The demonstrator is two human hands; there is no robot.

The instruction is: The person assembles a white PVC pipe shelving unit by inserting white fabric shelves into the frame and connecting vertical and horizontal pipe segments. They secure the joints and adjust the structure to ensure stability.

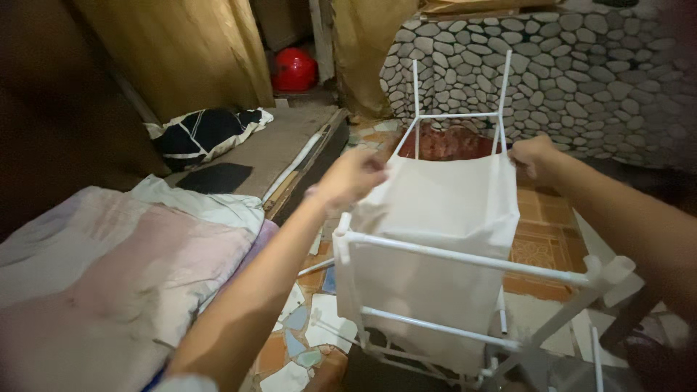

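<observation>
A white tube frame [465, 258] stands tilted on the tiled floor in front of me, with a white fabric bag [443, 210] hung inside it. My left hand [352, 176] pinches the bag's far left top edge. My right hand [534, 154] grips the bag's far right top corner beside an upright tube. Two thin white uprights [501, 94] rise behind the bag, joined by a crossbar. Both arms reach forward over the frame.
A mattress with pale pink bedding [116, 268] lies at the left. Farther back are a black and white cloth [207, 134], yellow curtains [181, 51] and a red ball [293, 70]. A pebble-patterned wall [581, 65] runs at the right.
</observation>
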